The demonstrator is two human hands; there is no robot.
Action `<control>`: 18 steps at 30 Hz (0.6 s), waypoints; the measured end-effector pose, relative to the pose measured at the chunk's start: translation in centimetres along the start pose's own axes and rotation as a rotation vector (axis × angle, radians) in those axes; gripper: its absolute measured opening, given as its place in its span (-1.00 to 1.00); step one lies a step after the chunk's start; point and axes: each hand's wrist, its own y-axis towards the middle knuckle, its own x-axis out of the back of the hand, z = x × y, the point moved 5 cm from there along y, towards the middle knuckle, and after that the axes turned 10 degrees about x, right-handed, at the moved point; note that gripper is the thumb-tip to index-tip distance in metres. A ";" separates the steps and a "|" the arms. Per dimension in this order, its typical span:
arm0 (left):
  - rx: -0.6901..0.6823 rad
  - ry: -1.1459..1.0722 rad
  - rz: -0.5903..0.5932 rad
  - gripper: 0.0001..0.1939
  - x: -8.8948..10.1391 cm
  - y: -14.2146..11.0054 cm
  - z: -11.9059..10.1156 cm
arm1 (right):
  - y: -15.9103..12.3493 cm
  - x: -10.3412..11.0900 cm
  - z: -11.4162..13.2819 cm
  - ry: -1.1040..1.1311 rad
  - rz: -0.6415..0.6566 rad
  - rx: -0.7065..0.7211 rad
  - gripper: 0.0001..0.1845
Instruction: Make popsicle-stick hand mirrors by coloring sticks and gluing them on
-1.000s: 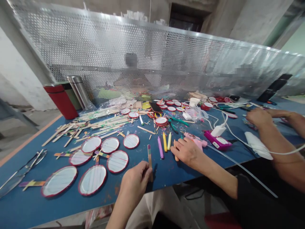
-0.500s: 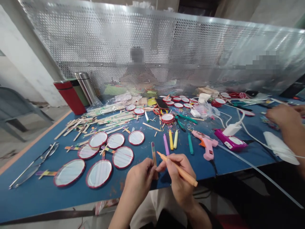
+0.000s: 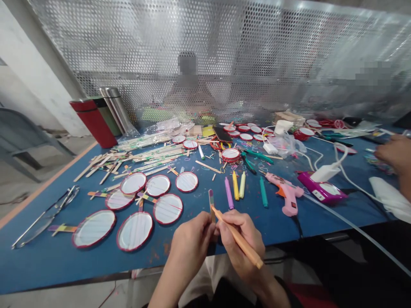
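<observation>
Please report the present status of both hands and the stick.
Left hand holding wooden stick, colored end showing. Right hand gripping orange marker, tip at stick. Purple marker lying just beyond right hand.

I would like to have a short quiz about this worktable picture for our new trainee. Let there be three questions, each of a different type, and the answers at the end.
1. Complete the sentence: The right hand holds a marker pen whose colour is ...
2. True or false: In the picture, the pink glue gun lies to the right of the teal pen.
3. What does the left hand hold?
a) a pair of pliers
b) a wooden stick with a coloured end
c) a red flask

Key: 1. orange; 2. true; 3. b
</observation>
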 end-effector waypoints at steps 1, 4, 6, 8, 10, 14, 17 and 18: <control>0.000 -0.001 0.001 -0.78 0.0 0.0 0.0 | 0.1 0.0 0.0 -0.002 -0.002 0.007 -0.80; -0.010 0.001 -0.003 -0.78 0.1 0.0 -0.1 | 0.2 0.0 0.2 -0.017 -0.016 0.030 -0.81; -0.019 -0.003 -0.009 -0.78 0.2 0.0 -0.2 | 0.3 0.0 0.2 -0.020 -0.021 0.023 -0.83; -0.021 -0.011 -0.016 -0.77 0.2 0.0 -0.3 | 0.2 0.0 0.0 -0.009 -0.030 -0.015 -0.83; -0.017 -0.012 -0.021 -0.76 0.2 0.0 -0.4 | 0.0 0.1 -0.2 0.014 -0.050 -0.058 -0.84; -0.012 0.000 -0.030 -0.75 0.4 0.0 -0.5 | -0.1 0.1 -0.1 0.061 -0.063 -0.052 -0.84; -0.015 -0.003 -0.020 -0.78 0.4 0.0 -0.5 | 0.1 0.0 0.0 0.047 -0.025 -0.040 -0.82; -0.015 -0.006 -0.019 -0.79 0.4 0.0 -0.5 | 0.1 0.0 0.0 0.039 -0.022 -0.043 -0.82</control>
